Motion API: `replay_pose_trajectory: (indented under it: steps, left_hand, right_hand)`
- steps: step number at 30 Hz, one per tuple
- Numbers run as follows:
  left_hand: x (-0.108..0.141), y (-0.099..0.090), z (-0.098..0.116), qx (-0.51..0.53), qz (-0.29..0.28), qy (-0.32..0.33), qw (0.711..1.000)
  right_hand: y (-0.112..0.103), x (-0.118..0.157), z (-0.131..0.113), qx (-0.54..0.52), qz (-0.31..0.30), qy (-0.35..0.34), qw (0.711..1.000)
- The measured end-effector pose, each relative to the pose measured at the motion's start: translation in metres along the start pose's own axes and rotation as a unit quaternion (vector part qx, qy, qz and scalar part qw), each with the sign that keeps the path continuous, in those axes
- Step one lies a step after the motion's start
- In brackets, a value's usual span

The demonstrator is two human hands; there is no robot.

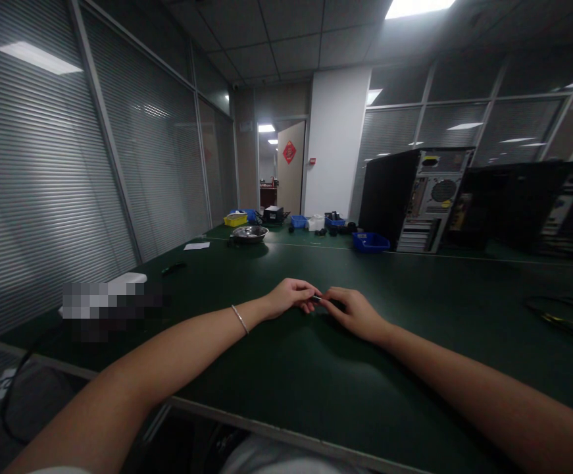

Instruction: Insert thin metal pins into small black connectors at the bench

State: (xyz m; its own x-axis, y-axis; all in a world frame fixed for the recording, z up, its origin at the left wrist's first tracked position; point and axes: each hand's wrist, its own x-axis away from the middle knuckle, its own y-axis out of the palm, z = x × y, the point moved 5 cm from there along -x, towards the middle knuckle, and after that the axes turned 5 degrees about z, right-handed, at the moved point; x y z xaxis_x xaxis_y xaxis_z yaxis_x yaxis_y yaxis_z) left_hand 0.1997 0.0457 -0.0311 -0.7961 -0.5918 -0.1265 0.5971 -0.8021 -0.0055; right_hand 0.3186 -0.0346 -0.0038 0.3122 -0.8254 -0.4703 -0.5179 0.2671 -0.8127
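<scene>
Over the middle of the green table [247,355], my left hand [290,297] and my right hand [352,309] meet at their fingertips. Between them is a small dark object with a light metallic part [316,299], too small to identify. My left fingers are closed round its left side, and my right thumb and fingers pinch its right end. A thin bracelet circles my left wrist.
A metal bowl [249,234], a yellow basket [235,220] and a blue tray [371,242] stand toward the back. A computer tower [389,197] is at the back right. Cables [562,319] lie far right; a white device [128,283] sits left.
</scene>
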Motion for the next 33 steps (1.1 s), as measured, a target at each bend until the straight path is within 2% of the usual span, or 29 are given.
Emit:
replay_pose_trajectory:
  steps: [13, 33]
  left_hand:
    - [-0.005, -0.012, -0.006, 0.05, 0.091, 0.017, 0.994]
    - [-0.004, -0.012, -0.002, -0.014, 0.113, 0.06, 0.992]
  right_hand:
    - [0.0, -0.001, 0.002, 0.014, 0.011, 0.016, 1.0]
    - [-0.001, 0.0, 0.0, 0.021, 0.016, 0.013, 1.0]
